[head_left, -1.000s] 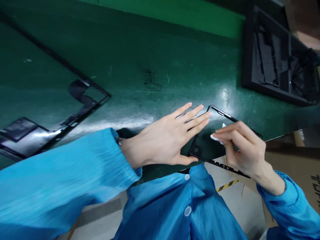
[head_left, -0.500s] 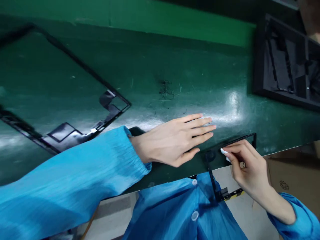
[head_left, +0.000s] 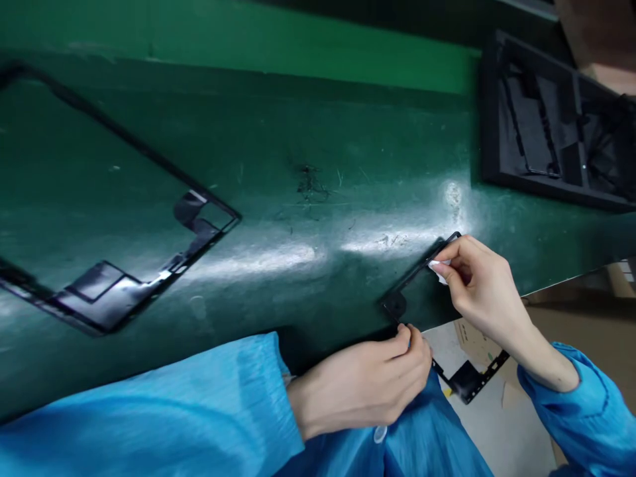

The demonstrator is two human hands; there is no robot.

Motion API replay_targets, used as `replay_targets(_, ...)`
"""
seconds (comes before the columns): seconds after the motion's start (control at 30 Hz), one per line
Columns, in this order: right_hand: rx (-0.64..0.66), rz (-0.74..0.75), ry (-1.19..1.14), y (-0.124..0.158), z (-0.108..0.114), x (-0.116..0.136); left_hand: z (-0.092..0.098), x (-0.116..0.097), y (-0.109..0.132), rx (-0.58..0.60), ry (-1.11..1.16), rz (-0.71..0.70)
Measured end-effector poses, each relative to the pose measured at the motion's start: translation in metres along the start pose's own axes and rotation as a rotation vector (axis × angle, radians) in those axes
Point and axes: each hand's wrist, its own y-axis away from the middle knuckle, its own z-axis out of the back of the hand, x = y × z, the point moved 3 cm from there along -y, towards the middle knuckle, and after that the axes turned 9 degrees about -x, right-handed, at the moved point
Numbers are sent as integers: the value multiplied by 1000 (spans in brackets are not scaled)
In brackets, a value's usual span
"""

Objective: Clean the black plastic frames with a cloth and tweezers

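Observation:
A thin black plastic frame (head_left: 405, 291) lies half over the near edge of the dark green table (head_left: 318, 172). My left hand (head_left: 377, 381) is closed in a pinch on the frame's near side at the table edge. My right hand (head_left: 477, 281) is closed on the frame's far corner and also holds a small white piece (head_left: 440, 270) between its fingertips. The frame's lower corner (head_left: 470, 381) hangs over the floor in front of my blue coat.
A larger black frame (head_left: 124, 265) lies flat on the table at the left. A black moulded tray (head_left: 551, 126) with parts in it stands at the back right. A green wall strip runs along the back. Brown cardboard (head_left: 586, 311) sits below the table edge on the right.
My left hand has left the table top, where it lay flat and open, and has drawn back to pinch the frame's near side. The frame has turned and slid toward me.

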Motion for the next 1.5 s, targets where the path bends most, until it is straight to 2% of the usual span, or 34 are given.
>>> replay_targets(0.1,40,35,56,4,3,2,7,12,1,-102,47,49)
replay_targets(0.2,16,77,111,13,8,0,16,24,6,-199,35,93)
replay_targets(0.33,2,88,150,25,15,-4,13,29,15,-96,-2,249)
replay_targets(0.47,34,111,77,25,19,6,5,20,19,-29,60,251)
replay_targets(0.6,59,287,-40,11,11,21,3,16,18,-23,19,243)
replay_targets(0.77,78,543,41,-8,-10,28,5,18,15,34,-22,142)
replay_targets(0.97,78,653,118,-20,-14,35,7,20,10,16,-54,137)
replay_targets(1.13,70,686,170,-17,-9,39,7,20,10,3,-47,144)
replay_targets(1.5,60,772,223,-13,-15,44,7,21,9,-23,-26,162)
